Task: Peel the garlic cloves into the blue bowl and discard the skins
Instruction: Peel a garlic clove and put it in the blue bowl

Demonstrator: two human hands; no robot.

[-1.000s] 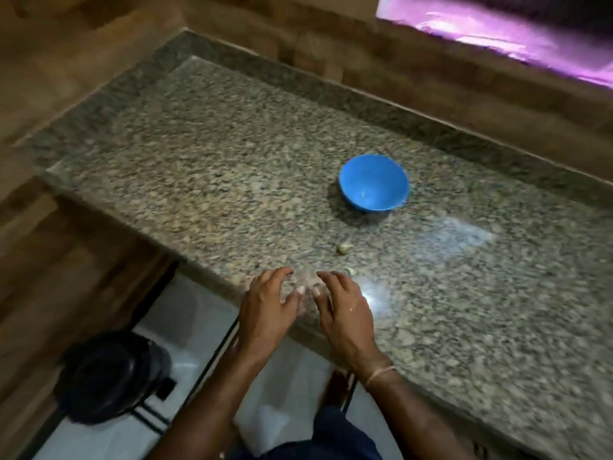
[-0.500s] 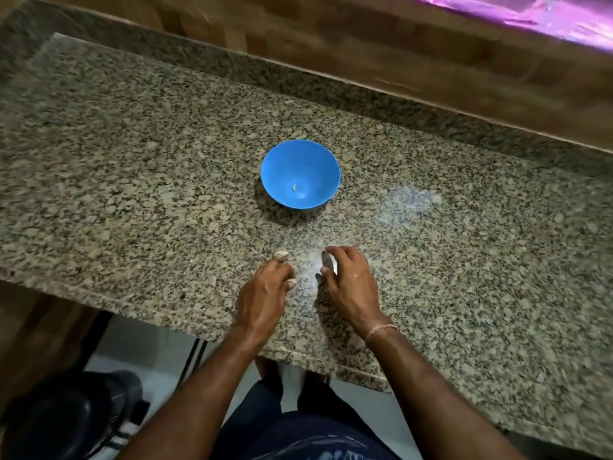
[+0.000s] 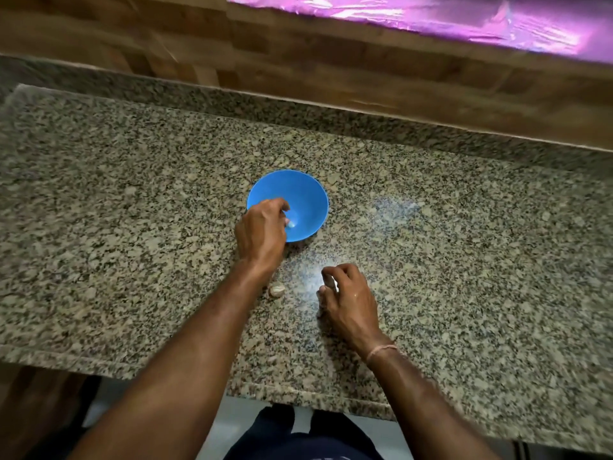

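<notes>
The blue bowl (image 3: pixel 308 200) stands in the middle of the granite counter. My left hand (image 3: pixel 262 232) reaches over its near-left rim with fingers curled, and a pale peeled garlic clove (image 3: pixel 291 223) shows at the fingertips inside the bowl. My right hand (image 3: pixel 348 300) rests on the counter nearer to me, pinching a thin whitish piece of garlic skin (image 3: pixel 330 284) between its curled fingers and thumb. One unpeeled garlic clove (image 3: pixel 276 290) lies on the counter between my two wrists.
The granite counter (image 3: pixel 464 260) runs left to right, with its front edge close to my body. A wooden wall (image 3: pixel 331 71) rises behind it, topped by a glossy purple strip (image 3: pixel 464 21). Floor shows below the edge.
My left hand has moved from the counter up over the blue bowl, leaving the unpeeled clove behind. My right hand has stayed on the counter.
</notes>
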